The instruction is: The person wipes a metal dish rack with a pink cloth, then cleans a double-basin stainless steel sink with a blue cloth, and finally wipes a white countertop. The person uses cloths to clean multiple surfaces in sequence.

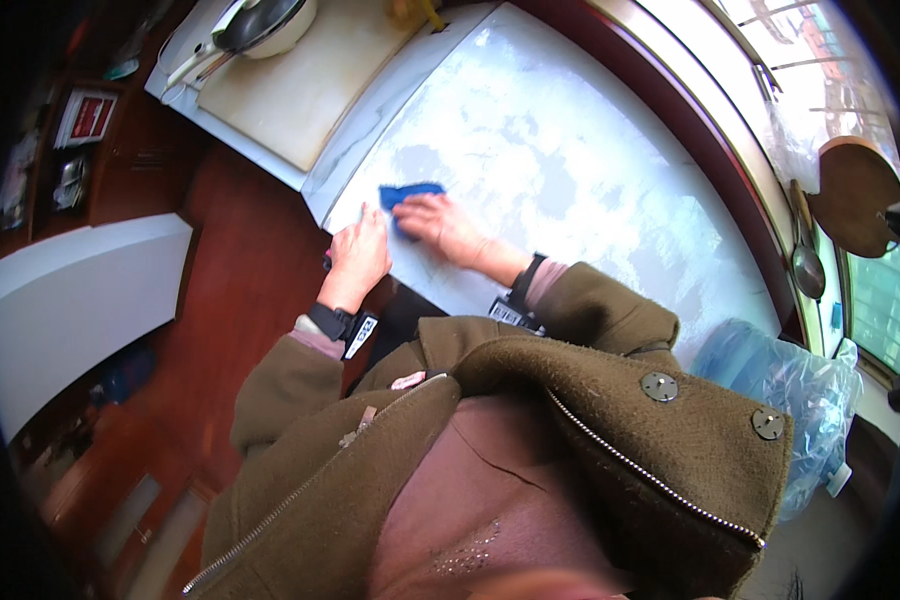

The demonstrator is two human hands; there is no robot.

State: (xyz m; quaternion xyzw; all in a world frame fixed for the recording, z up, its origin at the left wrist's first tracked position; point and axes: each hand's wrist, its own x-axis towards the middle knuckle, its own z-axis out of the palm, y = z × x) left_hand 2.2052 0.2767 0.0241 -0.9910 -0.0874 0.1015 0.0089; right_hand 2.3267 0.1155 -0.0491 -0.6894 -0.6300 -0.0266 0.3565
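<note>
My right hand [442,227] lies flat over a blue cloth [412,193], pressing it onto the pale mottled countertop [555,180] close to its front left corner. Part of the cloth is hidden under the fingers. To the left, my left hand [360,251] is at the counter's front edge, its index finger extended over the surface. Its other fingers are curled out of sight, and a small dark and pink bit shows beside them, too little to name. Both wrists wear black straps with printed tags.
A pan [262,30] stands on a beige board [300,97] at the far left. Clear plastic wraps a large water bottle [780,405] at the right. A ladle [808,270] and a round wooden board [856,196] hang by the window. A white-topped surface [90,285] stands behind left.
</note>
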